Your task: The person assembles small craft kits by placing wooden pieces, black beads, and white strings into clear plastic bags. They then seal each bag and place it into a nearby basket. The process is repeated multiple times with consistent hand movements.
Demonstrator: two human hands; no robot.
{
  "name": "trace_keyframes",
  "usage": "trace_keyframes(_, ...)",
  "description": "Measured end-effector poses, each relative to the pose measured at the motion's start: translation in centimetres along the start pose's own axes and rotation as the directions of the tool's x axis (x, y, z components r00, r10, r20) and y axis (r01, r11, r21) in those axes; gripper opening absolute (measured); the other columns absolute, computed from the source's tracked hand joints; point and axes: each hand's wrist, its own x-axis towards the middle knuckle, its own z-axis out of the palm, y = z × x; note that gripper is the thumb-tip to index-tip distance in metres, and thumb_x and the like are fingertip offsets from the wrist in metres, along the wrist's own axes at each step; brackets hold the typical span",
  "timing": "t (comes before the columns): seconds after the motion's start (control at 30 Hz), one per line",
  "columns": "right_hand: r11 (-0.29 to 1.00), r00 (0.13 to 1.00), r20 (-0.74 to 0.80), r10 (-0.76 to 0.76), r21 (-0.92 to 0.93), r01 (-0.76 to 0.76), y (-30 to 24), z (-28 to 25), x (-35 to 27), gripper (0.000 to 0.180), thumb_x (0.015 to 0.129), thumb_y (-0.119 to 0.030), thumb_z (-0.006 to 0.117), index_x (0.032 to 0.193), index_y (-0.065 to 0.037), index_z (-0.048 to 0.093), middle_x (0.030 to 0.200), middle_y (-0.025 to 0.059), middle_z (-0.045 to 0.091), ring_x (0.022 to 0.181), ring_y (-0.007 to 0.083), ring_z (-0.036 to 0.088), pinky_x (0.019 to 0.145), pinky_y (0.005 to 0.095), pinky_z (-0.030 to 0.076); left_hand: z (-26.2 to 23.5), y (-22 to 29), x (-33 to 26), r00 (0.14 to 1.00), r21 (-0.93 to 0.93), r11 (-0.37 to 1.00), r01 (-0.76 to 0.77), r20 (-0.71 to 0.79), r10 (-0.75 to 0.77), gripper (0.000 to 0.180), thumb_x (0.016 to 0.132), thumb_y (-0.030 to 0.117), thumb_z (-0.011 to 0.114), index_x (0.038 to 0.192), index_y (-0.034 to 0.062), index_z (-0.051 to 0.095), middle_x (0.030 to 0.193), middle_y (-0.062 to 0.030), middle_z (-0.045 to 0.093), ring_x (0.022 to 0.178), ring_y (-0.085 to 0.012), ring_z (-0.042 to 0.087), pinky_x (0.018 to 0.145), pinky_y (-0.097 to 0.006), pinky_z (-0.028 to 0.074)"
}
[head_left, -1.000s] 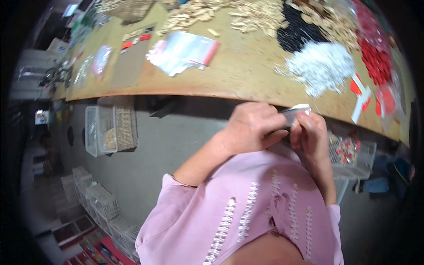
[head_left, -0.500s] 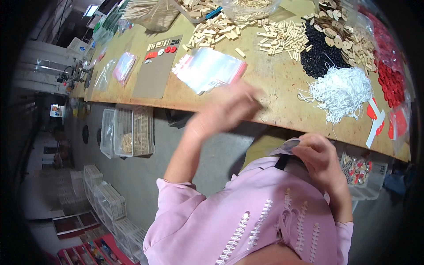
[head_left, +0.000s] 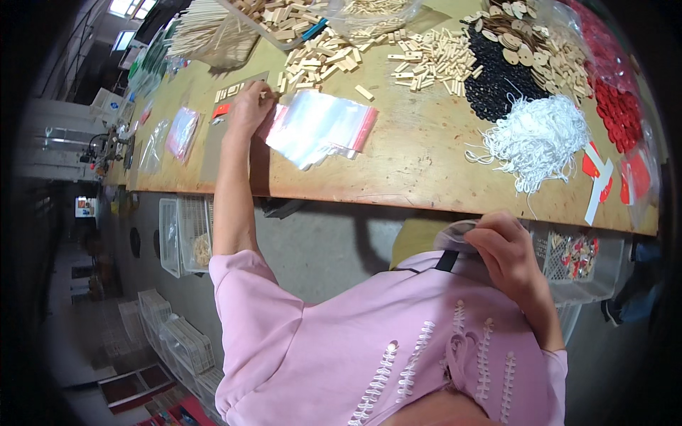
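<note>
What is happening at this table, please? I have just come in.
A person in a pink top reaches the left hand over a brown board with small pieces near its far end. The right hand is close to the body, beside a thin greyish thing; I cannot tell if it grips it. Clear bags lie right of the board, and a heap of white strings lies farther right on the table.

The bag stack [head_left: 320, 124] is thin, glossy clear plastic, and the board [head_left: 212, 160] left of it looks like matt brown cardboard. Just beyond the bag stack, the small blocks [head_left: 316, 60] are smooth, matt pale wood; well right of it, the cord heap [head_left: 538, 136] looks soft and fibrous. Beneath it, the scuffed tabletop [head_left: 419, 163] has a faint sheen.
</note>
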Motion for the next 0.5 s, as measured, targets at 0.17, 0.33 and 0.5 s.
trace_keyframes(0.17,0.999,0.999,-0.021,-0.046,0.028,0.046,0.1,0.3,2.1,0.021,0.079,0.006,0.070,0.097,-0.003,0.066,0.106,0.0140,0.064,0.097,0.0347,0.064,0.084,0.0430,0.052,-0.7,6.8,-2.9,0.987,-0.895,0.442,-0.067,-0.124,-0.100,0.025,0.091,0.004,0.076,0.113,0.0027,0.065,0.109,-0.0090,0.071,0.096,-0.0196,0.070,0.087,-0.034,0.057)
trace_keyframes(0.33,0.976,0.991,0.038,-0.129,0.184,0.120,-0.8,0.7,4.9,0.024,0.082,0.009,0.065,0.101,-0.004,0.062,0.114,0.0175,0.064,0.103,0.0375,0.065,0.084,0.0436,0.053,-3.4,23.4,-9.5,0.865,-0.953,0.034,-0.301,-0.257,0.431,0.033,0.086,0.002,0.079,0.115,0.0047,0.063,0.105,-0.0093,0.072,0.102,-0.0211,0.068,0.091,-0.036,0.054)
trace_keyframes(0.5,0.943,0.989,0.040,-0.142,0.311,0.123,-1.0,0.5,5.0,0.020,0.087,0.009,0.064,0.104,-0.003,0.062,0.115,0.0199,0.064,0.103,0.0383,0.065,0.085,0.0421,0.054,-2.7,26.6,-11.1,0.837,-0.944,0.212,-0.253,-0.104,0.537,0.029,0.081,0.005,0.083,0.107,0.0071,0.071,0.102,-0.0058,0.073,0.099,-0.0214,0.066,0.091,-0.037,0.051)
